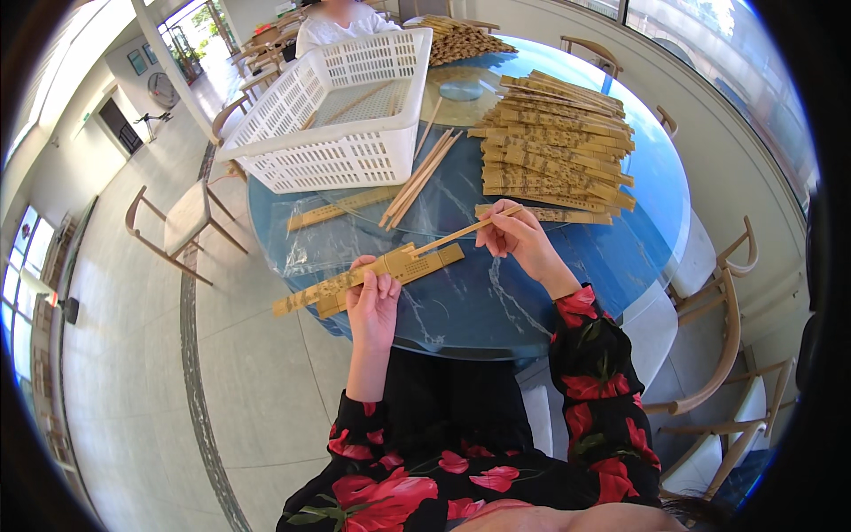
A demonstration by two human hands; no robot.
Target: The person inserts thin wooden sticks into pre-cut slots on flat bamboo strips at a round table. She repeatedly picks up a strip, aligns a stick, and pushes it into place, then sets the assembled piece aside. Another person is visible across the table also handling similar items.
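My left hand (374, 306) is closed on a yellow-brown printed paper chopstick sleeve (324, 288), held slanting over the table's near edge. Beneath it lies a second sleeve (434, 264). Fingertips of my right hand (523, 244) pinch wooden chopsticks (463, 233), whose far end meets the open end of the held sleeve; how far in they reach, and whether there is one or a pair, I cannot tell. Several loose chopsticks (420, 182) lie beyond my hands. A big stack of sleeves (558, 146) stands just past my right hand, and another sleeve (341, 208) rests by the basket.
A white plastic basket (332, 164) with a few chopsticks inside stands on the blue marbled round table (523, 306). Clear plastic film (324, 248) lies at the left. Another pile (461, 40) sits at the far side, near a person (341, 27). Wooden chairs (191, 222) surround the table.
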